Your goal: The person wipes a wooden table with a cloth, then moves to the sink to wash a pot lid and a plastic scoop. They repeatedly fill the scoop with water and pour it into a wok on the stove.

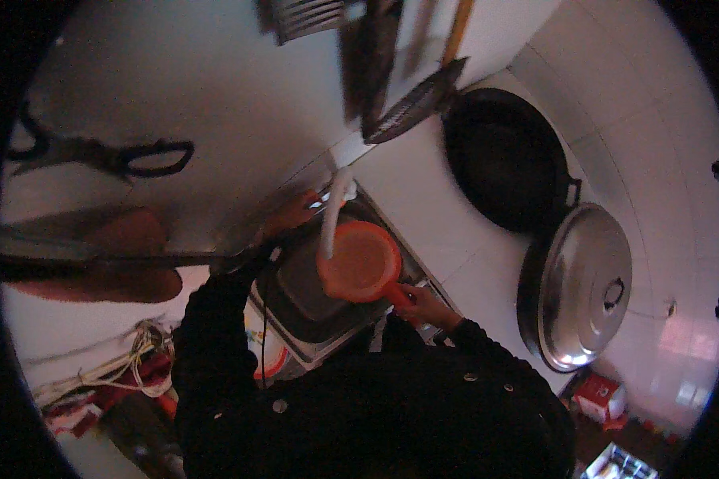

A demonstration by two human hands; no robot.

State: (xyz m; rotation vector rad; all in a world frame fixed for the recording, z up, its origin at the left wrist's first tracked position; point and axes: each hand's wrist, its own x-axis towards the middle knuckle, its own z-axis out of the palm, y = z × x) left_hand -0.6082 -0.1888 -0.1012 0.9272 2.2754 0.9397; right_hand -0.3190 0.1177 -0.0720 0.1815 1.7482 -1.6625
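My right hand (428, 307) grips the handle of a red-orange plastic water ladle (359, 261), held over a metal sink (305, 299). The end of a pale curved faucet spout (334, 209) meets the ladle's bowl at its left side; whether water runs is too dim to tell. My left hand (296, 211) is stretched to the faucet's base, with its fingers at a shiny metal part, perhaps the tap lever. Whether those fingers are closed on it cannot be made out.
A black wok (506, 158) and a pan under a domed steel lid (593, 287) stand on the white tiled counter (419, 203) to the right. Kitchen utensils, among them a skimmer (416, 108), hang above. Black-handled scissors (156, 158) are on the left wall. Tangled cords (141, 353) lie lower left.
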